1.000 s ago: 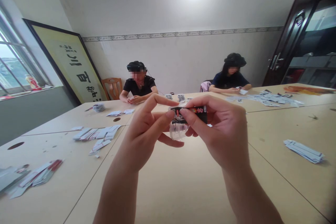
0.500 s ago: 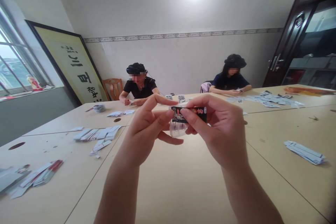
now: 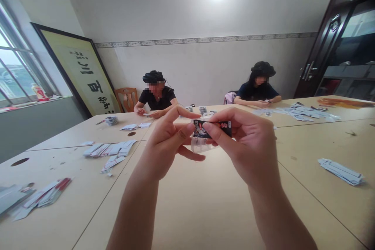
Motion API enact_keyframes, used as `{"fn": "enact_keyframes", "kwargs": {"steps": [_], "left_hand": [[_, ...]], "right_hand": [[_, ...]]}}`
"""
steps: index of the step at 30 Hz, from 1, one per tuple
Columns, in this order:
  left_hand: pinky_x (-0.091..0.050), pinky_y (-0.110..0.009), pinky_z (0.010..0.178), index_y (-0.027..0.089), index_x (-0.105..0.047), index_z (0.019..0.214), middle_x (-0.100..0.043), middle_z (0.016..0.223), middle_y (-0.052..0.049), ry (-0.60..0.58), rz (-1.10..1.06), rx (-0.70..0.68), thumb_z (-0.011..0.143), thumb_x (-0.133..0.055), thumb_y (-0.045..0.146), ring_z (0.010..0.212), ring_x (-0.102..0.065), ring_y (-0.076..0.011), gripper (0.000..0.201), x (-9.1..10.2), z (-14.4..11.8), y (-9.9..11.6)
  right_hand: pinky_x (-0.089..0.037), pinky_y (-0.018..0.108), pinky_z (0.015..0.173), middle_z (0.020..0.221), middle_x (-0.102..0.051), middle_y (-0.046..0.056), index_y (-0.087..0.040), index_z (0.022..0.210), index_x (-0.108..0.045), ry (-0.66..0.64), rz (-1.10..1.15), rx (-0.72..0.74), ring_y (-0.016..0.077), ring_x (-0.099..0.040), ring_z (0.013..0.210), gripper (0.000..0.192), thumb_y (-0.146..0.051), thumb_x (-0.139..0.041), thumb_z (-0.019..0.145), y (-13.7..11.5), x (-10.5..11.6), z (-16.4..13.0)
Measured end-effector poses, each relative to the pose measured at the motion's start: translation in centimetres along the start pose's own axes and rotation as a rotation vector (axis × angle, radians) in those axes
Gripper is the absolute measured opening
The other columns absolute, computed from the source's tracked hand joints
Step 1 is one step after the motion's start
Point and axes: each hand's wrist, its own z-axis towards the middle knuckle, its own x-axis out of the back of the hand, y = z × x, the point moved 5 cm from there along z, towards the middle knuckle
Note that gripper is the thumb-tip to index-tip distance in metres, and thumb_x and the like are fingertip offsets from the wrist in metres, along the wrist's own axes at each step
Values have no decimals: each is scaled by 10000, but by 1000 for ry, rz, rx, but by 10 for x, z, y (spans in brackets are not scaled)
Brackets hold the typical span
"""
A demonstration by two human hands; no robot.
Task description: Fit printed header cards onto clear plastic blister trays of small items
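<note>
Black printed card and clear plastic held between both hands

A small black printed card (image 3: 199,129) is held up in the middle of the scene, above the near part of the table (image 3: 190,211). Its left end is pinched by the left hand (image 3: 165,140), with the thumb at the edge, the index finger arched above and a lower finger spread out beneath. Its face is pressed by the thumb of the right hand (image 3: 249,136), whose other fingers are curled behind. A piece of clear plastic (image 3: 199,145) is seen behind and below the card; whether the two are joined cannot be told.

The step in hand is judged to be a two-handed handling of card and plastic together. For the next move, a steady right-hand pinch and fine left fingertip control would seem to be called for, since the plastic looks thin and easily bent.

White packets (image 3: 109,149) are laid out on the left, a stack of white strips (image 3: 340,172) on the right, and a loose pile (image 3: 301,110) at the far right. Two co-workers, one (image 3: 156,97) far left and one (image 3: 258,93) far right, are seated across the table.
</note>
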Motion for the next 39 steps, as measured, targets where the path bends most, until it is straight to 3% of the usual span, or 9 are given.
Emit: {"fn": "enact_keyframes", "kwargs": {"steps": [13,23,39], "left_hand": [[-687,-369,598,219,-570,1039,-738,809,-4,22,14,-1,936,-679,355,867,-766,-251,203,2,1,0],[-684,-360,578,199,-558,1036,-738,781,8,30,-32,-6,931,-694,346,762,-761,-203,227,4,4,-3],[-685,-383,569,191,-555,1015,-725,767,1,20,-69,-22,911,-716,335,742,-755,-206,240,3,5,-1]], "right_hand": [[-549,234,571,726,-687,-15,-198,751,-718,-26,86,-74,121,-637,654,97,-122,-735,808,3,-2,2],[-494,185,540,711,-684,-31,-201,738,-718,5,59,-4,91,-611,653,123,-100,-731,809,3,-5,2],[-525,162,583,709,-690,-49,-203,733,-708,14,26,48,74,-617,661,146,-86,-736,814,-3,-5,-3]]}}
